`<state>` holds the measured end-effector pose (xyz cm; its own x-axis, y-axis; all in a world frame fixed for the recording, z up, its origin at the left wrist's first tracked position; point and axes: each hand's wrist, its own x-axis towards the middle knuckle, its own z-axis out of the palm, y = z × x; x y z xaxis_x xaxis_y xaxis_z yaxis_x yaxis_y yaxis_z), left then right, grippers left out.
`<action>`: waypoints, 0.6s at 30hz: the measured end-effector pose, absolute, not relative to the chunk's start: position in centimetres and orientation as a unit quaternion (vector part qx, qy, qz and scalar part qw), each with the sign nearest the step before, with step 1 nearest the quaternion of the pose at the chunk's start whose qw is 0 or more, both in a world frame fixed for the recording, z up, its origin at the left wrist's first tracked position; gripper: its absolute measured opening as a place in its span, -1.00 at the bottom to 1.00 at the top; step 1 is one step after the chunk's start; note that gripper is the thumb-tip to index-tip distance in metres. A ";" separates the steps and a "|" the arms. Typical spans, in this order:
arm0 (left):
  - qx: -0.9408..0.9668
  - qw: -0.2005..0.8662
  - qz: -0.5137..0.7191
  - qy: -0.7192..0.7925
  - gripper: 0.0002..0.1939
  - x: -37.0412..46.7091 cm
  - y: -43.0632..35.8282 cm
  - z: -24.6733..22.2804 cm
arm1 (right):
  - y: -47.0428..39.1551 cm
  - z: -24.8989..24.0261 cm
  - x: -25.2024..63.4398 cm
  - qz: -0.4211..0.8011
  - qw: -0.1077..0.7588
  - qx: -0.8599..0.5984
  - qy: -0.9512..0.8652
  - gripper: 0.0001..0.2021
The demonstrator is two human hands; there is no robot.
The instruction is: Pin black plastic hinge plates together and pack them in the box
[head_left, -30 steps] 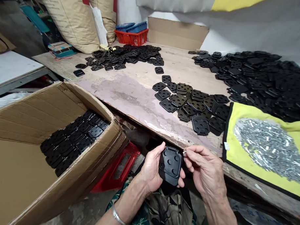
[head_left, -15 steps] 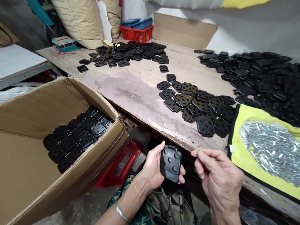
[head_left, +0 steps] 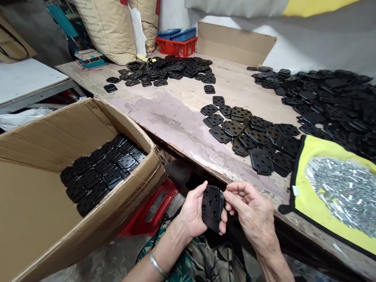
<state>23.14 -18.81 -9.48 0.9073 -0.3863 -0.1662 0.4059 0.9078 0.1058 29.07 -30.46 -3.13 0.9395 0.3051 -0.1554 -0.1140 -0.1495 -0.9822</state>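
Low in front of the table, my left hand (head_left: 190, 213) is closed around a black plastic plate (head_left: 212, 207) with several round holes and a hinge-like upper edge. My right hand (head_left: 251, 213) pinches at the upper right corner of this plate, by the hinge edge. A small metal pin is between thumb and forefinger there, mostly hidden by the fingertips. Similar black plates (head_left: 261, 162) lie loose on the table just beyond my hands. To the right, a heap of small metal pins (head_left: 343, 195) rests on a yellow cloth (head_left: 309, 151) with black edging.
On the left stands an open cardboard box (head_left: 33, 226) with black plates (head_left: 96, 170) laid in rows. A larger heap of plates (head_left: 337, 105) covers the table's right back. Farther off are a red basket (head_left: 179, 47) and large paper sacks (head_left: 105, 23). A red stool (head_left: 154, 212) is under the box.
My right hand has moved left with the pin and now meets the plate's upper corner. The plate has turned slightly in my left hand. The whole view has shifted a little.
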 end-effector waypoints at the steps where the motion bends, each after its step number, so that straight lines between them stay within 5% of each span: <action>1: 0.080 0.973 -0.202 0.079 -0.26 23.1 -18.7 -9.4 | -30.4 -3.0 29.1 0.162 0.648 -0.742 -0.065 -0.69; 10: 0.157 0.968 -0.128 0.148 -0.44 22.5 -18.9 -8.2 | -30.1 -2.2 29.2 0.141 0.620 -0.763 -0.111 -0.76; 18: 0.117 0.973 -0.173 0.093 -0.21 22.5 -18.9 -8.6 | -30.2 -1.8 28.9 0.180 0.668 -0.718 -0.075 -0.67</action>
<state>22.55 -18.93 -8.56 0.9224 -0.3158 -0.2225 0.3595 0.9125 0.1953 28.91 -30.16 -1.76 0.9237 0.3488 -0.1583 -0.1326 -0.0966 -0.9865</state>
